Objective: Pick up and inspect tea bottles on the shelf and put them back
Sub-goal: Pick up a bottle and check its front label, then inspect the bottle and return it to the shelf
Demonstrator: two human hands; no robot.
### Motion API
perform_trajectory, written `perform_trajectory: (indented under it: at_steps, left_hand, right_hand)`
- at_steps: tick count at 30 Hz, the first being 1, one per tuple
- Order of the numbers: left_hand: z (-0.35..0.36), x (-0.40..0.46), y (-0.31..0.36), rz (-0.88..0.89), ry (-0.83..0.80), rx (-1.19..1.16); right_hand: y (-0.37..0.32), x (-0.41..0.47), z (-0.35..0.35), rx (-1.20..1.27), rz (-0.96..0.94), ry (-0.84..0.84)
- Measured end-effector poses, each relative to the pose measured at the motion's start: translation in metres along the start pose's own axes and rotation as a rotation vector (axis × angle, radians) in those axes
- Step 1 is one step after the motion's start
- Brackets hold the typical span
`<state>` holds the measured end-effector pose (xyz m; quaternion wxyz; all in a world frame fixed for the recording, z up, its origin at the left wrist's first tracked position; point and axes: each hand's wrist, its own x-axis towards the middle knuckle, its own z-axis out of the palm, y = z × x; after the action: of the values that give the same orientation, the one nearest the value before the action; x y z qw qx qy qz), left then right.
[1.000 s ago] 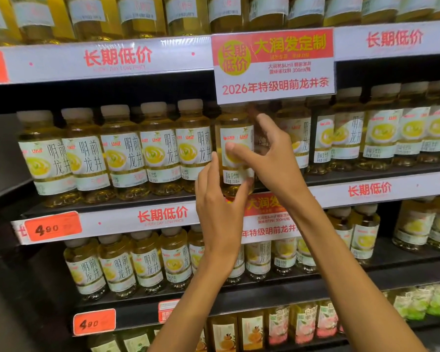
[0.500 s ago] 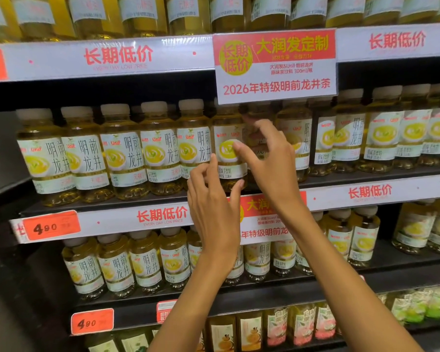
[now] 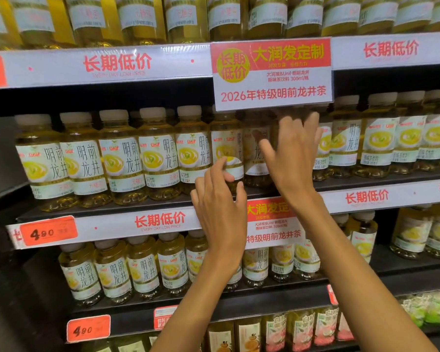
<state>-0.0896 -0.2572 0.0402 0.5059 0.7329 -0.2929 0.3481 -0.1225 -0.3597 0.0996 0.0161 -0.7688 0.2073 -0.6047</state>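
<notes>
Rows of yellow tea bottles with white caps and white labels fill the shelves. One tea bottle stands upright in the middle shelf's front row, under the hanging sign. My left hand reaches up from below, and its fingertips touch that bottle's lower label without curling round it. Just to the right, my right hand is raised with its fingers spread and straight. It holds nothing and hangs in front of the neighbouring bottle, partly hiding it and the bottles behind.
A red and white promotional sign hangs from the upper shelf edge and covers the bottle caps below it. The middle shelf rail carries an orange 4.90 price tag. Lower shelves hold more tea bottles.
My right hand pushed the bottle back into the row, let go and moved right with its fingers spread. My left hand rose until its fingertips touched the bottle.
</notes>
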Motion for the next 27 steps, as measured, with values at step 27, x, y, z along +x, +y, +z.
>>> perform_trajectory:
  at_steps: [27]
  left_hand:
    - [0.013,-0.011,0.015,0.056,-0.150,0.148]
  right_hand:
    - [0.023,0.007,-0.015,0.323,0.064,-0.035]
